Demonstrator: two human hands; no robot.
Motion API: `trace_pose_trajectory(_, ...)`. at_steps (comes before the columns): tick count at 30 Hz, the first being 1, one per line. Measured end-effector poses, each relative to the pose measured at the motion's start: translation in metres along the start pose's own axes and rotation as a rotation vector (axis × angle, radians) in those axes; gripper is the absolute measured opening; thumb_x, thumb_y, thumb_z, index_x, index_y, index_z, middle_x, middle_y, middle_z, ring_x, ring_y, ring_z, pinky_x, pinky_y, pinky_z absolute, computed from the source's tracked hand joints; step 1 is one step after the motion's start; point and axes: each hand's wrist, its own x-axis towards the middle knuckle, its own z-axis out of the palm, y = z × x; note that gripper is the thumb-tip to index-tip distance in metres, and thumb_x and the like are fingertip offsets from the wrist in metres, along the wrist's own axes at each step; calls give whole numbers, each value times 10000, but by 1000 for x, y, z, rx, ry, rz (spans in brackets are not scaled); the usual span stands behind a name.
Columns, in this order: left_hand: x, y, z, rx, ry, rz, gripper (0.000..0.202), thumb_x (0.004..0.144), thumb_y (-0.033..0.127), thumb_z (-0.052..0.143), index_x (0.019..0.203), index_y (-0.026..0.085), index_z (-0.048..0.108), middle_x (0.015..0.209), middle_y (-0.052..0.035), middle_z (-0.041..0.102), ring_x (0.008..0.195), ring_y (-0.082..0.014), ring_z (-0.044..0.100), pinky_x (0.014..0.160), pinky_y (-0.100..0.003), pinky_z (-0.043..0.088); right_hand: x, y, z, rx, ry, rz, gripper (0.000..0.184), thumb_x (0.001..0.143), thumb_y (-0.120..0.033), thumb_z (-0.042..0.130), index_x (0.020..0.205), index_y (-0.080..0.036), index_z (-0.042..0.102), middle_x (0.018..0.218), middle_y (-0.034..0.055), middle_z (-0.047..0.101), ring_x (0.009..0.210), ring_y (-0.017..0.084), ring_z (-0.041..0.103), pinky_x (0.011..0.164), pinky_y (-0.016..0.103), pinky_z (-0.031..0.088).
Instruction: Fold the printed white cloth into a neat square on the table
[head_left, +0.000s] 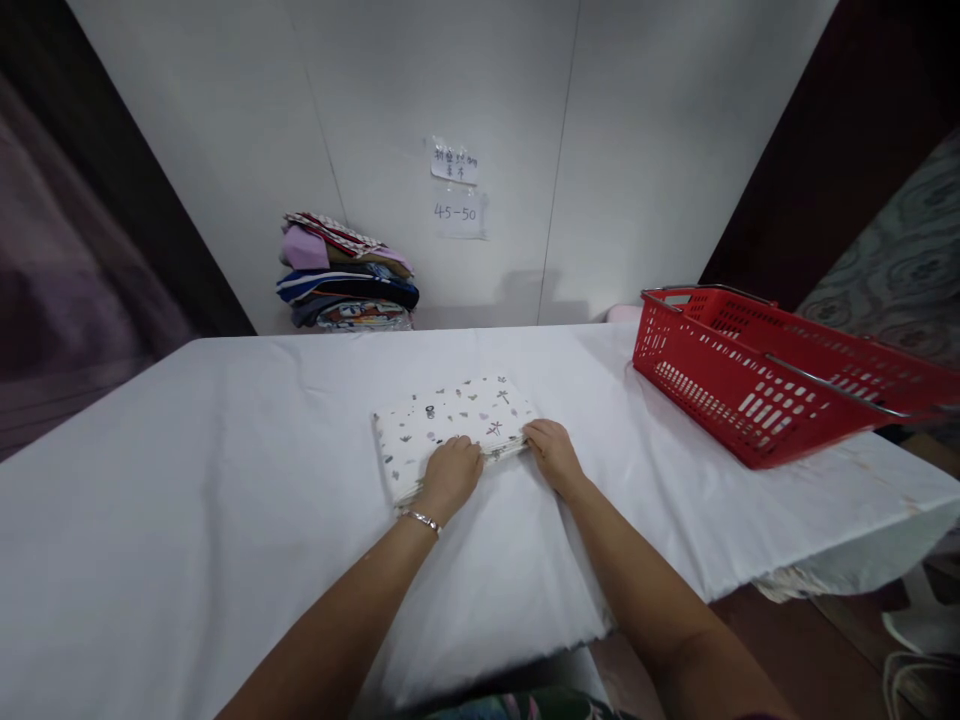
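Observation:
A white cloth with small printed motifs lies folded into a flat, layered rectangle in front of me. My left hand, with a bracelet at the wrist, grips the near edge of the cloth around its middle. At the near right corner, my right hand pinches the stacked layers between thumb and fingers. Both hands are closed on the fabric, and part of the near edge is hidden behind them.
A white-covered table spreads beneath the cloth. On its right side stands a red plastic basket with metal handles. A stack of folded fabrics sits at the back left against the wall, where paper signs are taped.

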Motion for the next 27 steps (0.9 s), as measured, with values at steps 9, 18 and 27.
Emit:
trace_pose_trajectory(9, 0, -2, 4, -11, 55, -30, 272, 887, 288, 357, 798, 189, 593, 839, -56, 567, 820, -187, 521, 703, -315, 372, 1, -7, -8, 56, -39, -35, 342, 791, -116, 467, 1101, -212, 575, 1089, 75, 600, 1077, 222, 473, 945, 415, 328)
trace_pose_trajectory(18, 0, -1, 2, -11, 45, -35, 265, 886, 285, 358, 826, 192, 600, 862, -55, 576, 833, -181, 524, 718, -307, 379, 3, -11, -2, -2, -64, -12, 287, 831, -192, 485, 1107, -217, 564, 1095, 78, 597, 1096, 229, 458, 958, 427, 306)
trace_pose_trajectory(27, -1, -1, 1, 22, 73, -31, 275, 893, 289, 350, 796, 189, 587, 836, -47, 568, 801, -175, 523, 694, -295, 372, 3, -10, 1, -26, -67, 3, 293, 844, -187, 483, 1127, -216, 552, 1134, 86, 587, 1123, 243, 441, 974, 452, 270)
